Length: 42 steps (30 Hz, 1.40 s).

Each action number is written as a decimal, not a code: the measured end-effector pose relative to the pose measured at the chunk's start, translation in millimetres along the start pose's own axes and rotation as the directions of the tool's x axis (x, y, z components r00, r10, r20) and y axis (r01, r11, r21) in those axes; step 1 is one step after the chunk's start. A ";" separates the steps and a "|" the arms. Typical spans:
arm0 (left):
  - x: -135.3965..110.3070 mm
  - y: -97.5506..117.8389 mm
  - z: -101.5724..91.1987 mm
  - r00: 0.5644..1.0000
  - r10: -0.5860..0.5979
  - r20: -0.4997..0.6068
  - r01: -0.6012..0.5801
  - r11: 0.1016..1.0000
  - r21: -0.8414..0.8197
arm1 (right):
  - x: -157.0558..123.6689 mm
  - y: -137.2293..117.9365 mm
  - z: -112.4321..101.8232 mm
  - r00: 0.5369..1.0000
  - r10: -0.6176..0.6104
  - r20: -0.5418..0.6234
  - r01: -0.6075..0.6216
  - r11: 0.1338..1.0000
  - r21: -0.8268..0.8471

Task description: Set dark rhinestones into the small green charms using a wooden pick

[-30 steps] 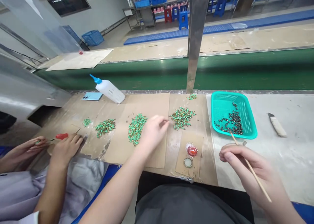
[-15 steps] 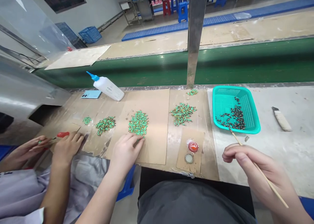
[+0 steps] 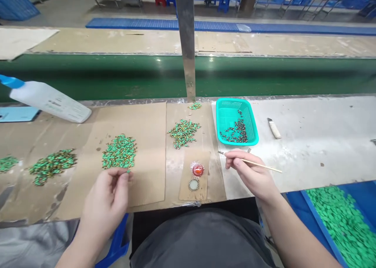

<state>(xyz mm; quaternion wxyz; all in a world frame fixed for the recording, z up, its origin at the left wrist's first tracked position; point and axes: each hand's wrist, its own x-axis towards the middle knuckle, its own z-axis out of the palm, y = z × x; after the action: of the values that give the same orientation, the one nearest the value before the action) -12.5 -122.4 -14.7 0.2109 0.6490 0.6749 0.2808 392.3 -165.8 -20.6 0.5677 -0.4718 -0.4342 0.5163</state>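
Workbench (image 3: pixel 308 142), pale-topped, green panel (image 3: pixel 102 76) behind; on it, cardboard sheet (image 3: pixel 147 119) bearing pile of green pieces (image 3: pixel 119 152); left hand (image 3: pixel 104 205) just below that pile, fingertips pinched together, anything held too small to tell; right hand (image 3: pixel 249 174) well apart, clamped on wooden stick (image 3: pixel 264 167), tip near teal basket (image 3: pixel 217 121) of dark pieces; blue tray (image 3: pixel 321 227) of green pieces at lower right, beneath bench edge.

No words can be read here, because the small dark printing (image 3: pixel 60 103) on the side of the white plastic squeeze bottle (image 3: pixel 49 100) with a blue nozzle is too blurred, and it is the only print I can see.
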 end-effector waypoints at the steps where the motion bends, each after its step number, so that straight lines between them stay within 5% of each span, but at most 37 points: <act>1: -3.3 4.8 3.0 0.999 -0.010 0.035 0.012 0.999 -0.045 | 3.9 5.9 1.5 1.000 0.008 0.007 -0.008 1.000 0.001; 5: -12.2 33.1 19.8 0.973 -0.088 0.213 0.153 0.938 -0.312 | 14.9 26.4 11.0 0.997 0.072 0.043 -0.074 0.996 0.048; 12: -20.3 75.6 41.9 0.856 -0.211 0.472 0.489 0.629 -0.605 | 16.6 38.4 21.1 0.989 0.146 0.018 -0.148 0.983 0.105; 32: -27.4 85.9 44.2 0.716 -0.168 0.678 0.682 0.376 -0.628 | 16.5 31.4 24.0 0.980 0.186 0.065 -0.193 0.973 0.125; 42: -33.3 115.3 44.8 0.674 0.016 0.739 0.715 0.237 -0.658 | -12.5 -25.6 43.3 0.990 -0.030 0.135 -0.001 0.976 0.218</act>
<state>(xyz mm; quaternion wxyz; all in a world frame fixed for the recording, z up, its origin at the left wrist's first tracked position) 106.3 -150.7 24.2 0.8056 0.2719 0.4148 0.3242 353.2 -175.0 12.3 0.5884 -0.3670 -0.4166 0.5878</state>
